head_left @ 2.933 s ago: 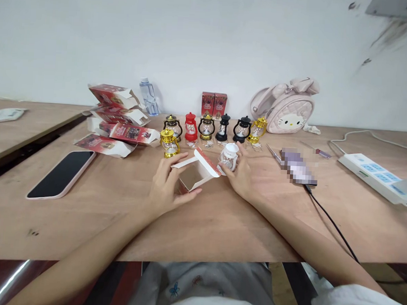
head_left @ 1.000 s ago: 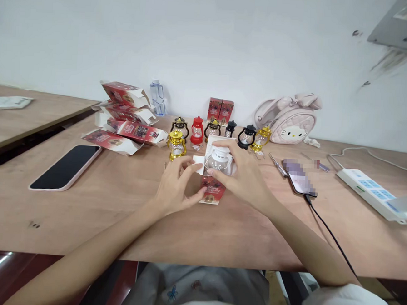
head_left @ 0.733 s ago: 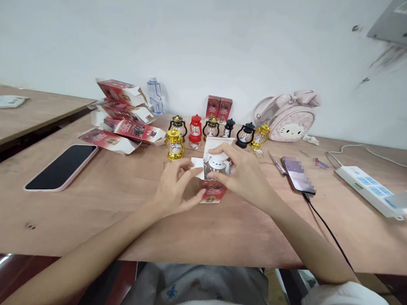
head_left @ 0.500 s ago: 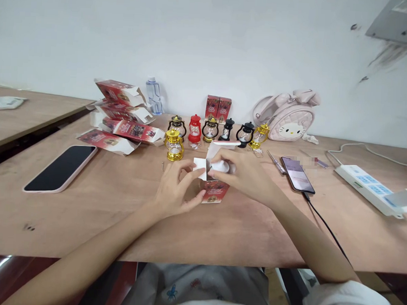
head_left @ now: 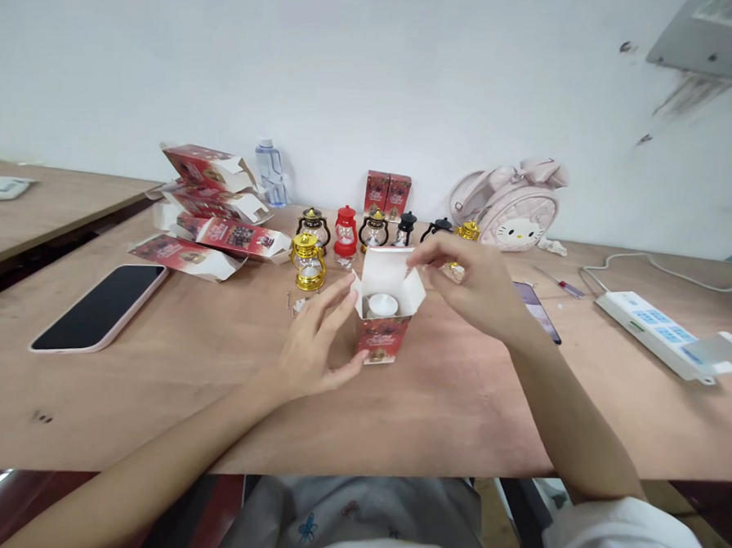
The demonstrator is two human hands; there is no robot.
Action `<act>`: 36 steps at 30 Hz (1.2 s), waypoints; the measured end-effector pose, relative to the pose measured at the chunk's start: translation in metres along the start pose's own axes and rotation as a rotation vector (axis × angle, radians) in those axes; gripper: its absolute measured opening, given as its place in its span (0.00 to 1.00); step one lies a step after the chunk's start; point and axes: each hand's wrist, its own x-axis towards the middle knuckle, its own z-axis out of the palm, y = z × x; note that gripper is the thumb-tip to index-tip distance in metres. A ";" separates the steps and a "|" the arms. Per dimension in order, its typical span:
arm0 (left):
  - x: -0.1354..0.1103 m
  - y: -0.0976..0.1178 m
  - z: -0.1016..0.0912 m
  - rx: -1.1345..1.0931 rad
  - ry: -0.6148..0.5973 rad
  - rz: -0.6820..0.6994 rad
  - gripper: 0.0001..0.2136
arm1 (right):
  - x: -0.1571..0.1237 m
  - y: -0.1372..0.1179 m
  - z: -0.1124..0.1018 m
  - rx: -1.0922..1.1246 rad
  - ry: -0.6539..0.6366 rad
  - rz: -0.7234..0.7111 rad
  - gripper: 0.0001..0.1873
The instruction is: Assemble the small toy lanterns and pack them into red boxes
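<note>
A small red printed cardboard box (head_left: 382, 338) stands upright on the table with its white-lined flaps raised. Inside it sits a round white piece (head_left: 382, 305), the base of something whose lower part is hidden by the box walls. At the box's left side is my left hand (head_left: 314, 341), fingertips on the left flap and thumb against the lower front. My right hand (head_left: 473, 284) has its bent fingertips at the upper right corner of the raised lid. Behind the box stand several miniature lanterns, among them a gold lantern (head_left: 308, 263), a red lantern (head_left: 345, 232) and a black lantern (head_left: 406, 229).
Opened red boxes (head_left: 213, 209) are piled at the left, near a water bottle (head_left: 271, 175). A large phone (head_left: 100, 309) lies at the left; another phone (head_left: 536, 309), a screwdriver (head_left: 565, 286) and a power strip (head_left: 654, 334) lie right. A pink bag (head_left: 522, 213) leans on the wall.
My right hand has let go of the white-based item, now down in the box, and has moved up and right to the lid. My left fingers have shifted to the left flap.
</note>
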 end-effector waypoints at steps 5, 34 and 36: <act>0.002 0.002 0.001 -0.008 -0.020 0.009 0.43 | 0.004 0.018 -0.005 0.122 -0.054 0.027 0.32; -0.005 -0.003 0.016 -0.221 -0.121 -0.275 0.31 | 0.004 0.022 0.030 -0.099 -0.404 -0.224 0.23; -0.006 -0.004 0.018 -0.312 -0.155 -0.341 0.34 | 0.004 0.018 0.029 -0.062 -0.395 -0.217 0.22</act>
